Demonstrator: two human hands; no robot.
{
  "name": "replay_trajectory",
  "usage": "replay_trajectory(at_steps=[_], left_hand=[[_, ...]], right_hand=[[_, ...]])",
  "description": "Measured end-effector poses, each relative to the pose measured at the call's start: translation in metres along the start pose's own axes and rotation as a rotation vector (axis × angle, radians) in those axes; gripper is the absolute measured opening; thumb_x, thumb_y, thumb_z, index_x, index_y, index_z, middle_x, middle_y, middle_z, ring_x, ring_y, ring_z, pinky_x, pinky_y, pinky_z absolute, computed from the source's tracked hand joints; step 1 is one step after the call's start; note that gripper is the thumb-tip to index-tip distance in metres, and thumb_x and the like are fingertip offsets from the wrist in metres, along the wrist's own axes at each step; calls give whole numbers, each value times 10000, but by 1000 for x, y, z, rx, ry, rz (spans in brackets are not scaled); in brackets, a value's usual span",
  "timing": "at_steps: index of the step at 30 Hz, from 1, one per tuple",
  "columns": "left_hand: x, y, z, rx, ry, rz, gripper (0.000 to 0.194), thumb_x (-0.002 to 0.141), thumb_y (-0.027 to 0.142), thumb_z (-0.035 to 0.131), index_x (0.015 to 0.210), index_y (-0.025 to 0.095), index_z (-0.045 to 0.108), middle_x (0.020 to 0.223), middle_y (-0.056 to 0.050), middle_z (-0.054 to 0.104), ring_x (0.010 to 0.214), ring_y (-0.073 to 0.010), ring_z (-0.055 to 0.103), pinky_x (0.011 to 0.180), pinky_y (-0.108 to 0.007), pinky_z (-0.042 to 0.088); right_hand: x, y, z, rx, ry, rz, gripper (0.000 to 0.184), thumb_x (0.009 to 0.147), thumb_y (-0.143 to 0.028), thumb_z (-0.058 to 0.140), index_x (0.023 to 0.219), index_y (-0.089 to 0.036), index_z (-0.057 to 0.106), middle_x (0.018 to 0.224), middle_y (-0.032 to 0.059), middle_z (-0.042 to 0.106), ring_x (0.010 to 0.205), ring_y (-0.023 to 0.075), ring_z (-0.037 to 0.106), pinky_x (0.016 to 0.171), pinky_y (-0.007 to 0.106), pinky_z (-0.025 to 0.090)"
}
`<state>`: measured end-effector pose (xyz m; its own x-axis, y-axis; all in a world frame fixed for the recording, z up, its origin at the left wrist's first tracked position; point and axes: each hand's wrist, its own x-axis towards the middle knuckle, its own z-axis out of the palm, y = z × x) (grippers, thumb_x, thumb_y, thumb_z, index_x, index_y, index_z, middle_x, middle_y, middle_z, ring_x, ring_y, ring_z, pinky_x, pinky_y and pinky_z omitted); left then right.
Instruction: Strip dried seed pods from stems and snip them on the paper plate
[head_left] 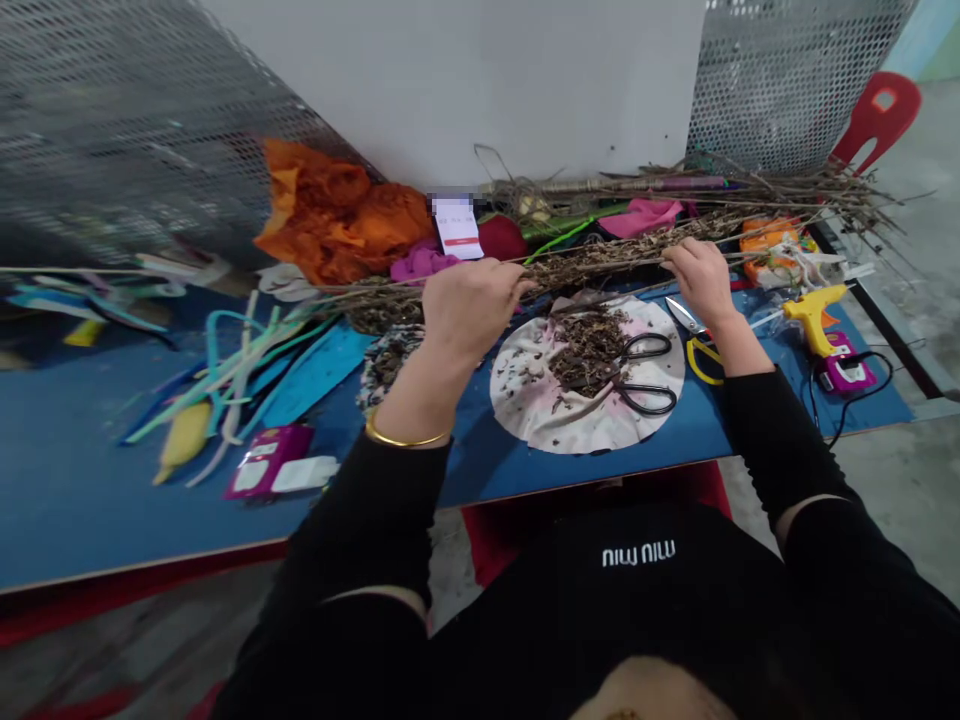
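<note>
Nearest: black long-sleeved top with white lettering [637, 600], drawn up close to the near edge of the blue flat-topped table [82, 480]. Just past that edge lay a round, pale, pink-stained disc [525, 405], directly below the work, apparently set there to catch debris; dark dry crumbs [589, 340] were heaped on it. Black-handled metal scissors [616, 382] rested across it, loops toward the wearer, presumably for quick pick-up. Right of the disc, near the right forearm: yellow-and-black-handled scissors [684, 316]; farther right, a yellow plastic glue gun [814, 310], seemingly parked aside to leave elbow room. Beyond the disc, both hands grasped the brown, thin, dried stems [600, 262], which ran crosswise between them. Left hand [469, 300] curled its fingers round them, knuckles up; right hand [699, 280] pinched them with bent fingertips. The wide spacing probably steadied the length; how many stems each held, I could not tell. Farther back, a lit white-screened phone [459, 228] leaned facing the wearer, likely for viewing, beside crumpled orange sheet material [330, 210].
</note>
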<state>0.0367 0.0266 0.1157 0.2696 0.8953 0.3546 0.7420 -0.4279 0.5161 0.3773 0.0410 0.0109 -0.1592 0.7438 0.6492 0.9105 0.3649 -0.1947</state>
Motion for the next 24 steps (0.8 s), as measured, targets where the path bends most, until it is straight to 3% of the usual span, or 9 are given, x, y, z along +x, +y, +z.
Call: replay_trajectory(at_steps=[2,5,11,15,20,24], left_hand=[[6,2,-4,38,-25,31,382,855,389,691,611,270,422,685,-111,589,1125,-407,660,903,-468,483],[15,12,-7,68,-17,80,450,893,466,642,600,279,357,637,-92,533,1076,-402,645,959,-525,453],[45,25,-20,299,-128,225,433,925,512,603,602,276,437,607,-70,512,1056,-386,667,994,-510,451],[58,34,-23,256,-78,243,370,922,454,652,640,252,523,666,-63,569,1064,-353,689,1022,-463,468],[58,75,-23,-26,6,156,339,878,338,770,656,232,537,716,-69,614,1240,-348,642,1000,-386,501],[65,113,-25,31,-31,111,341,869,279,774,627,198,548,824,-102,667,1253,-382,641,1065,-457,480]], right_hand=[[0,1,1,37,22,23,298,1094,-348,453,1090,-256,737,1033,83,718,1002,260,651,949,415,488],[0,5,1,77,92,92,376,1108,-414,405,1085,-255,745,1032,107,716,1019,278,665,969,441,501],[-1,11,-3,116,193,155,475,1116,-533,348,1098,-283,751,1008,116,721,1032,292,691,1004,488,526],[1,11,-6,186,290,199,482,1116,-531,343,1073,-275,749,989,101,711,1024,282,685,978,490,549],[2,19,-6,247,402,255,508,1120,-537,323,1059,-256,743,935,83,680,957,257,676,917,461,572],[1,32,-8,283,468,295,574,1128,-567,261,1143,-248,738,946,89,663,949,262,674,895,475,571]])
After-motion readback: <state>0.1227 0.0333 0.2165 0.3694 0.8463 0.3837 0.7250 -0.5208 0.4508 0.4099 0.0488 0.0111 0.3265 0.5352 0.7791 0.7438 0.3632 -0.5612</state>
